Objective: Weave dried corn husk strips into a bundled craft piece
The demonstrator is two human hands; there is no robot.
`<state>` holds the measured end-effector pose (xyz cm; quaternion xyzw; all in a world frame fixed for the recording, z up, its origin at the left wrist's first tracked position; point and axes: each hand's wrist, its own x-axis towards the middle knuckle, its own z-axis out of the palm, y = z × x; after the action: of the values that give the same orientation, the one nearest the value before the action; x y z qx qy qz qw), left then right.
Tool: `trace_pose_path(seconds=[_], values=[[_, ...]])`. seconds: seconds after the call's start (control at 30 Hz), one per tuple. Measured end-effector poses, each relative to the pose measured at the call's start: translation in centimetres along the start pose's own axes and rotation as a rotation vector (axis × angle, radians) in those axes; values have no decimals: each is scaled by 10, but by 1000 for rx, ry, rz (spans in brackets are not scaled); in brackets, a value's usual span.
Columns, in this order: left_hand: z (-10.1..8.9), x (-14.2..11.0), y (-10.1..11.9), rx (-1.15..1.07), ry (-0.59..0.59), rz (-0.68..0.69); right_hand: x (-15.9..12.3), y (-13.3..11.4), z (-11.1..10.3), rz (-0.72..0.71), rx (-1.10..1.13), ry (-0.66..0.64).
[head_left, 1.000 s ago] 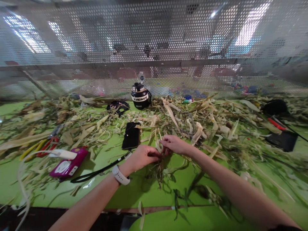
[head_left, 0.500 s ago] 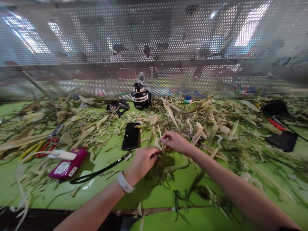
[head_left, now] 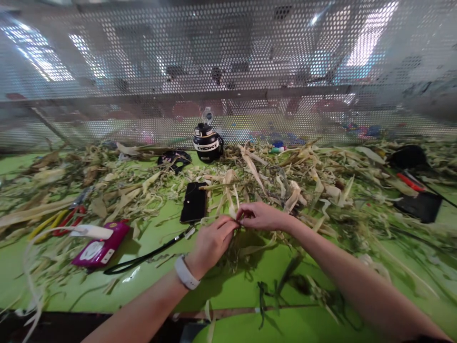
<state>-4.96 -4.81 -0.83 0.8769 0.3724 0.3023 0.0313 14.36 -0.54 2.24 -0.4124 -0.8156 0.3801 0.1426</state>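
Observation:
Close together in the middle of the green table, both hands pinch a small bundle of dried corn husk (head_left: 233,210). My left hand (head_left: 215,243), with a white watch band at the wrist, is closed on the bundle from the left. My right hand (head_left: 257,216) is closed on it from the right, its thumb and index fingertips touching near the left fingertips. Pale strips stick up beyond the fingers. Stringy ends (head_left: 233,252) hang below the hands. The exact pinch point is partly hidden by the fingers.
A black phone (head_left: 193,202) lies left of the hands, a black ENERGY bottle (head_left: 207,145) behind it. At left are a magenta power bank (head_left: 100,245) with a white plug and red-handled pliers (head_left: 69,221). Husk scraps (head_left: 307,176) cover much of the table (head_left: 150,290). A perforated metal screen (head_left: 228,57) stands behind.
My right hand has moved slightly down and left, its fingers curling closer to the left fingertips. My left hand has shifted very little and keeps its pinch on the bundle.

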Motion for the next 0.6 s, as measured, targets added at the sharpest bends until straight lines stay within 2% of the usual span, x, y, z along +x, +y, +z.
trace_pose_path(seconds=[0.2,0.43,0.6], values=[[0,-4,-2,10,78,73,-1,0,-3,-42,61,-60],[-1,-4,-3,-32,71,65,-1,4,-1,-37,157,-80],[0,-2,-3,-111,112,16,0,7,-1,-25,234,-83]])
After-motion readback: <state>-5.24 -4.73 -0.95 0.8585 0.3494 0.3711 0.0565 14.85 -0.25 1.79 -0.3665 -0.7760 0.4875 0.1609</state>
